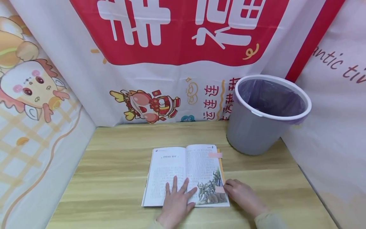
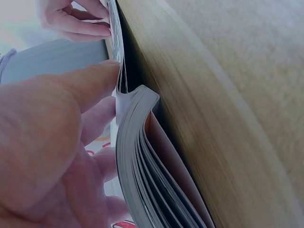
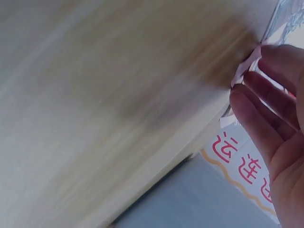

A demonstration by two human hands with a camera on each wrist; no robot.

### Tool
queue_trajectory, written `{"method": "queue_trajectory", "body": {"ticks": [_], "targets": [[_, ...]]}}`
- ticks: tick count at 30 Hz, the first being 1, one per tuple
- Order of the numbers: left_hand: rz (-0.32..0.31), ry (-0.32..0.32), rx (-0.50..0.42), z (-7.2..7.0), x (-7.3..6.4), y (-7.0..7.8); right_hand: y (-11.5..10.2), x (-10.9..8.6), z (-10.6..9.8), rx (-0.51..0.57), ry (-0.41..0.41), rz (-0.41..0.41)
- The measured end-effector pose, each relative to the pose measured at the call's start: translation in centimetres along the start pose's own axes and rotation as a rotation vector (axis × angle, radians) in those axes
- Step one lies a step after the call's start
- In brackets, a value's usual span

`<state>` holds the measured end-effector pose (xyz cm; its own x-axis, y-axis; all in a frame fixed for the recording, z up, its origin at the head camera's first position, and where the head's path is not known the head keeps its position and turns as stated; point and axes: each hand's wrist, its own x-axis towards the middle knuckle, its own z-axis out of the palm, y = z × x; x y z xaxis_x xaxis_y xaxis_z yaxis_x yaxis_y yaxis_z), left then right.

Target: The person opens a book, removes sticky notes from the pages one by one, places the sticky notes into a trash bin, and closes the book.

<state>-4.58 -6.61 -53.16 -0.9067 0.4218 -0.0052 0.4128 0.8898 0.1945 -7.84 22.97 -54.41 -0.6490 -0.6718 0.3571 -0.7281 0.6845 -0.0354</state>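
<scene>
An open book (image 1: 168,161) lies on the wooden table, with printed text on both pages and a picture of figures (image 1: 210,190) at the lower right. My left hand (image 1: 176,201) rests on the lower part of the pages, fingers spread. At the right edge, my right hand (image 1: 243,195) pinches a pink sticky tab (image 1: 219,190) between thumb and fingers; the right wrist view shows the tab (image 3: 244,66) at the fingertips. Higher on the same page, another pink tab (image 1: 215,155) sticks out past the edge. The left wrist view shows the book's page block (image 2: 137,128) from its bottom edge.
A grey waste bin (image 1: 251,130) with a white rim and a dark bag inside stands at the back right of the table (image 1: 108,171). Behind it hangs a red and white printed cloth (image 1: 183,54). Patterned cloths also line the left and right sides.
</scene>
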Motion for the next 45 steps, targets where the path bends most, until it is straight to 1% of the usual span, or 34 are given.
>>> {"method": "queue_trajectory", "body": {"ticks": [3, 5, 9, 12, 17, 25, 30, 33, 40, 45], "targets": [[0.001, 0.013, 0.015, 0.0, 0.3, -0.1, 0.8, 0.1, -0.4, -0.015, -0.005, -0.057], [-0.003, 0.005, 0.018, -0.2, 0.5, -0.1, 1.3, 0.0, -0.7, -0.018, -0.024, -0.083], [-0.011, -0.013, 0.016, -0.3, 0.5, -0.1, 1.9, -0.2, -1.4, -0.016, -0.078, -0.091], [-0.014, -0.018, 0.011, -0.2, 0.4, 0.0, 2.0, -0.4, -1.5, -0.034, -0.111, -0.101], [-0.011, -0.017, 0.011, -0.2, 0.2, 0.2, 1.8, -0.4, -1.3, -0.069, -0.133, -0.152], [-0.014, -0.016, 0.029, -0.1, 0.3, 0.2, 1.9, -0.2, -1.0, -0.073, -0.093, -0.186], [-0.016, -0.024, 0.027, -0.1, 0.3, 0.3, 2.5, 0.1, -1.4, -0.09, -0.061, -0.196], [-0.021, -0.026, 0.022, -0.3, 0.2, 0.4, 2.8, 0.3, -1.8, -0.08, -0.035, -0.198], [-0.021, -0.024, 0.011, -0.8, 0.2, 0.6, 3.0, 0.7, -2.3, -0.006, 0.037, -0.146], [-0.021, -0.025, 0.011, -0.8, 0.1, 0.7, 3.0, 1.0, -2.7, 0.044, 0.056, -0.093]]}}
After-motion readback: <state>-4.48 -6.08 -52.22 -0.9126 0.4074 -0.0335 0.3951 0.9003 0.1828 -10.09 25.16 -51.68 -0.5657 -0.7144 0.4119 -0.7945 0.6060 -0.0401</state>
